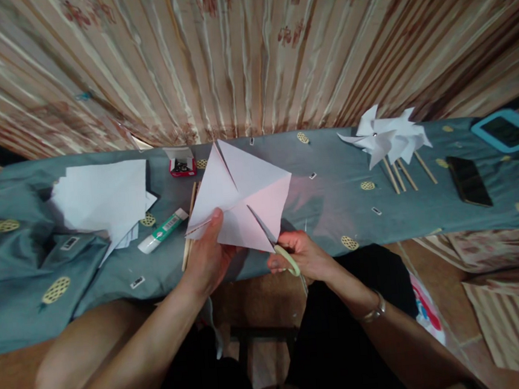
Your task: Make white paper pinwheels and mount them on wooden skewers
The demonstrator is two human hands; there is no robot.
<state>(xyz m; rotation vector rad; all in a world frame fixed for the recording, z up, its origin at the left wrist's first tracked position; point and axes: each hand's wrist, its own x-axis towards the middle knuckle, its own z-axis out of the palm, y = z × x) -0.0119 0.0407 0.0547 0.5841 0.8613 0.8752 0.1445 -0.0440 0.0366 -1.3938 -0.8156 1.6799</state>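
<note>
My left hand (pixel 208 256) pinches the lower-left edge of the white paper square (pixel 242 199), held above the table's near edge (pixel 334 212). It looks light, thin and floppy, so I grip near the cut. My right hand (pixel 304 257) is closed on the scissors (pixel 277 247), blades in its lower corner.

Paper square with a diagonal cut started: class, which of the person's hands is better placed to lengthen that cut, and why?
Right. The right hand already holds the scissors, blades in the paper square along a diagonal. The left hand grips the paper's lower left edge, likely better kept steadying it.
</note>
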